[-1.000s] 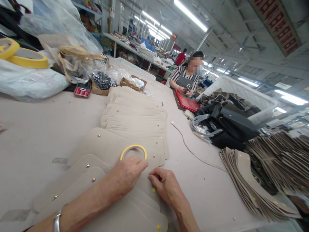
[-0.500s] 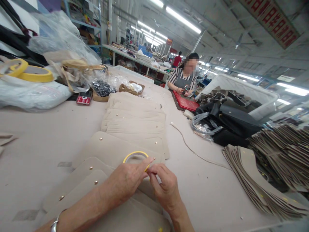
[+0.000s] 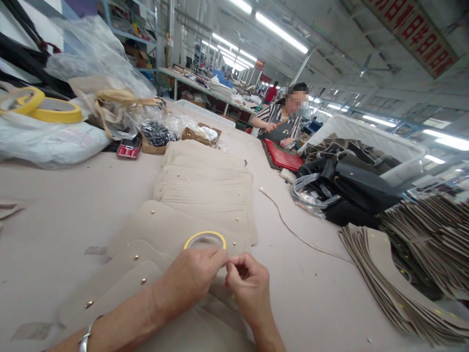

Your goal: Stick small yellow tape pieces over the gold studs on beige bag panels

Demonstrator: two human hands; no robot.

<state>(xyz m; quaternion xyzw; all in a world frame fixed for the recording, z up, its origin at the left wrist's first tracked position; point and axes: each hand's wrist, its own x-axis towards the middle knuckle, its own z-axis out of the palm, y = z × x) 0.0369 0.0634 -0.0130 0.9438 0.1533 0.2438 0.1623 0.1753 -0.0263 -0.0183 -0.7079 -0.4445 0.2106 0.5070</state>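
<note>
My left hand (image 3: 200, 269) is closed on a roll of yellow tape (image 3: 205, 234), whose upper rim arches above the knuckles. Fingertips of my right hand (image 3: 251, 283) are pinched together close against the left fingertips. Whatever lies in that pinch is too small to make out. Beneath both hands, beige leather-like panels (image 3: 205, 190) with small gold-coloured metal studs overlap in a long row up the table.
More yellow tape rolls (image 3: 54, 111) rest on plastic bags at left, near a red calculator-like device (image 3: 128, 148). At right are a thin cord (image 3: 293, 230), black bags (image 3: 351, 190) and stacked strips (image 3: 388, 264). Across the table a co-worker (image 3: 282, 117) works by a red panel (image 3: 282, 155).
My left fingers have curled in and lowered beside the tape roll, and my right fingertips remain pinched near them. The co-worker has raised one hand with a stick-like tool.
</note>
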